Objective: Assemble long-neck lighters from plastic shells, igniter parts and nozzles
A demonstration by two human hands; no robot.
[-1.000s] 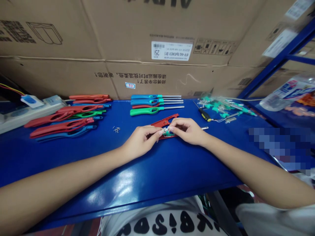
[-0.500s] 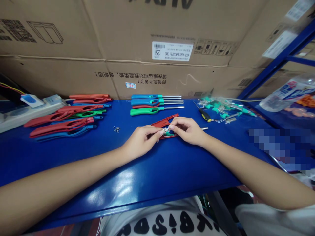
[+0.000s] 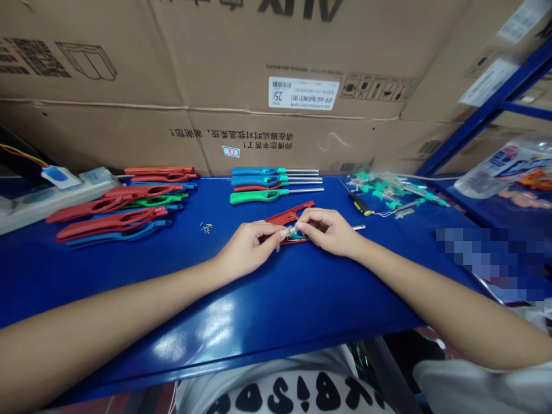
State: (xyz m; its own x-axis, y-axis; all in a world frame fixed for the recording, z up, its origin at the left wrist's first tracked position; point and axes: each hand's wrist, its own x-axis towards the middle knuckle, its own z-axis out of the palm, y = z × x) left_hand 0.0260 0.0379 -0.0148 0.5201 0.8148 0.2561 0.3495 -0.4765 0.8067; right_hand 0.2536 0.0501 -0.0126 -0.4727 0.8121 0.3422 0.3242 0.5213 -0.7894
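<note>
My left hand [image 3: 255, 244] and my right hand [image 3: 328, 230] meet over a red lighter casing [image 3: 284, 217] on the blue table. The left thumb and index finger pinch a small silvery, clear part [image 3: 290, 231]. At its right end the right fingertips are closed in a pinch; what they hold is too small and hidden to name. Below the fingers, a bit of green [image 3: 296, 234] shows inside the casing. A metal lighter tube [image 3: 359, 227] sticks out to the right from behind my right hand.
Assembled lighters [image 3: 254, 196] lie at the back middle, with several red, blue and green lighter casings [image 3: 116, 224] at left. Small screws [image 3: 206, 227] lie nearby. A screwdriver [image 3: 359, 202] and a pile of green-and-metal parts [image 3: 392, 190] sit back right, before a cardboard box [image 3: 233, 121].
Both hands stay pinched over the casing, with only slight finger movement around the small part. The whole view has shifted very slightly.
</note>
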